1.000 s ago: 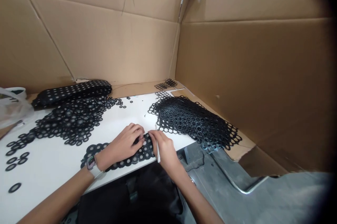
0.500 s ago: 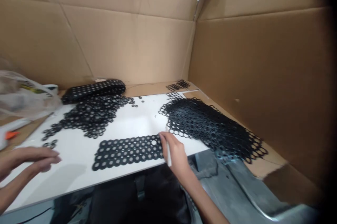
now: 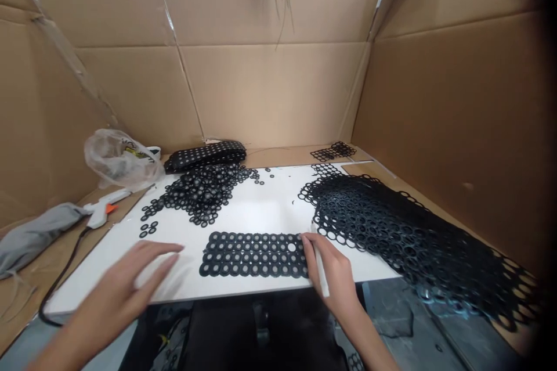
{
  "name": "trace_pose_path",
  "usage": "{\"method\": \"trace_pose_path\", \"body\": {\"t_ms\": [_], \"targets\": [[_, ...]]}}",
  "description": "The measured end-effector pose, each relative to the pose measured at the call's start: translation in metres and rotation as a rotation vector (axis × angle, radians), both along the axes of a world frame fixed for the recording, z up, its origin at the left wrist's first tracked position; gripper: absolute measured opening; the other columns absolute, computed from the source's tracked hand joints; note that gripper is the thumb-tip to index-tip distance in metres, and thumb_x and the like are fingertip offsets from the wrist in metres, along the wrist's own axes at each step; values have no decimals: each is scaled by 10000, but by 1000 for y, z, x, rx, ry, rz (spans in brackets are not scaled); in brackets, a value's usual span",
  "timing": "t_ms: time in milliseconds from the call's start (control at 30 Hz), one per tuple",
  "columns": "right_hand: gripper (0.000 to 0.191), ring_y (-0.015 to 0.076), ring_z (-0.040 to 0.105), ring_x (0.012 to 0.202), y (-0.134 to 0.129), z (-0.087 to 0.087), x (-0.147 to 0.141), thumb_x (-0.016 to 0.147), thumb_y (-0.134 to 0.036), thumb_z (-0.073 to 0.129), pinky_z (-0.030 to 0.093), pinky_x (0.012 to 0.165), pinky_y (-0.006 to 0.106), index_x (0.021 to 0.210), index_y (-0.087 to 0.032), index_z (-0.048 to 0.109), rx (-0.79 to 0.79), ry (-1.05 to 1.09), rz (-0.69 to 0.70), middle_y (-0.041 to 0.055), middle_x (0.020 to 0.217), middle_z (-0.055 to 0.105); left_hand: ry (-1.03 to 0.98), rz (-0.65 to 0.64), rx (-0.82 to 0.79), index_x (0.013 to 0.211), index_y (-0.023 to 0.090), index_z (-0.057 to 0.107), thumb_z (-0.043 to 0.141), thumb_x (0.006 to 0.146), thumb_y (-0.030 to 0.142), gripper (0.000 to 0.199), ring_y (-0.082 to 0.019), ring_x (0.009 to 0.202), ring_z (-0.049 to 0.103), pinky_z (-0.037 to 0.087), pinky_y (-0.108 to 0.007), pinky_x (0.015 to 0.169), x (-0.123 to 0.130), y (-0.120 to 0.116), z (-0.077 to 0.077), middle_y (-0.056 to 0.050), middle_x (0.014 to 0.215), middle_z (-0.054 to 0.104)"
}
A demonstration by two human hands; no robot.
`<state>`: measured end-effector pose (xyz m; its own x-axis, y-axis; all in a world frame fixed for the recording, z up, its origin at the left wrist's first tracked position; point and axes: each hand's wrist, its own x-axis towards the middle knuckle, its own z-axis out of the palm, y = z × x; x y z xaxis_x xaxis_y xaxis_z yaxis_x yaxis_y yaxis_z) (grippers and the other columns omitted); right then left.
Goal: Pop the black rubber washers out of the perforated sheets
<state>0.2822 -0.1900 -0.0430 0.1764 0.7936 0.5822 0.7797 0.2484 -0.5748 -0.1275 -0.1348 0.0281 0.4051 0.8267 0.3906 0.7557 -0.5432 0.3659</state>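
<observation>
A black rectangular mat of joined rings with grey centres (image 3: 256,256) lies on the white board (image 3: 261,208); one opening near its upper right shows white. My right hand (image 3: 328,269) is closed around a slim white tool (image 3: 322,272), its fingertips at the mat's right end. To the left of the mat, my left hand (image 3: 139,272) hovers over the board with thumb and fingers apart, holding nothing. Behind it lies a heap of loose small black discs (image 3: 200,191). A pile of black ring netting (image 3: 391,226) covers the board's right side.
A rolled dotted black strip (image 3: 209,154) lies at the back left, near a clear plastic bag (image 3: 122,159). A white glue gun (image 3: 100,211) with a black cord and a grey cloth bundle (image 3: 39,234) are at the far left. Cardboard walls (image 3: 270,92) enclose the board.
The view has swung left, showing more of the left side. My left hand has come closer to the mat, with its fingers spread wider. My right hand stays at the mat's right end.
</observation>
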Motion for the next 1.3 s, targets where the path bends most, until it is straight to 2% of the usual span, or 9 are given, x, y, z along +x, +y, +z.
{"method": "trace_pose_path", "body": {"t_ms": [133, 267, 367, 567, 667, 800, 933, 1033, 1300], "targets": [[260, 269, 785, 914, -2, 7, 2, 1126, -335, 501, 589, 843, 361, 1096, -221, 732, -17, 70, 10, 98, 1036, 809, 132, -177, -13, 1544, 304, 600, 508, 1078, 321, 475, -305, 1402, 603, 526, -462, 1176, 54, 36, -30, -69, 1514, 680], [346, 254, 760, 755, -5, 12, 12, 1121, -456, 485, 593, 702, 332, 1101, -242, 756, -136, 176, -14, 55, 863, 793, 157, -189, -17, 1588, 281, 551, 532, 1033, 239, 557, -331, 1437, 559, 485, -502, 1215, 72, 51, -45, -81, 1529, 660], [391, 236, 713, 629, -10, 19, 26, 1110, -518, 469, 558, 591, 313, 1208, -269, 754, -260, 174, 2, 15, 770, 760, 90, -186, -84, 1519, 266, 585, 545, 1019, 224, 503, -319, 1359, 574, 525, -456, 1148, 73, 49, -41, -99, 1413, 682], [383, 244, 746, 727, -14, 53, 35, 1068, -573, 517, 566, 637, 298, 1157, -318, 788, -234, 108, -121, 31, 860, 792, 33, -214, -201, 1363, 300, 654, 554, 924, 119, 485, -305, 1261, 566, 556, -411, 1040, 80, 48, -23, -79, 1287, 643], [383, 247, 735, 784, -9, 69, 17, 1084, -559, 500, 570, 681, 300, 1171, -316, 783, -292, 210, 16, 39, 900, 783, 14, -251, -233, 1276, 295, 678, 561, 896, 88, 448, -299, 1280, 558, 525, -422, 1087, 81, 52, -25, -70, 1279, 635], [343, 219, 670, 805, 15, 79, -21, 1110, -466, 462, 535, 740, 307, 1191, -326, 765, -429, 266, 340, 32, 1089, 771, -110, -251, -309, 1254, 297, 695, 580, 1029, 236, 260, -273, 1276, 609, 502, -399, 1118, 81, 57, -32, -65, 1296, 671], [241, 169, 591, 732, 55, 71, -52, 988, -191, 487, 455, 659, 249, 1067, -276, 698, -563, 451, 648, -18, 844, 663, -237, -225, -422, 1167, 282, 746, 560, 1095, 431, 249, -262, 1165, 694, 519, -373, 1048, 85, 58, -34, -47, 1222, 762], [192, 141, 503, 624, 79, 56, -63, 937, -141, 448, 391, 596, 235, 1001, -244, 597, -610, 608, 739, -48, 724, 559, -280, -181, -480, 1138, 272, 754, 619, 1058, 497, 274, -275, 1128, 712, 522, -360, 993, 89, 59, -36, -33, 1178, 792], [134, 140, 452, 642, 83, 33, -64, 914, -160, 460, 342, 613, 252, 969, -243, 549, -573, 614, 685, -52, 733, 539, -402, -155, -499, 1051, 253, 738, 658, 1021, 545, 305, -261, 1087, 696, 489, -338, 972, 99, 66, -48, -14, 1077, 780]]}}
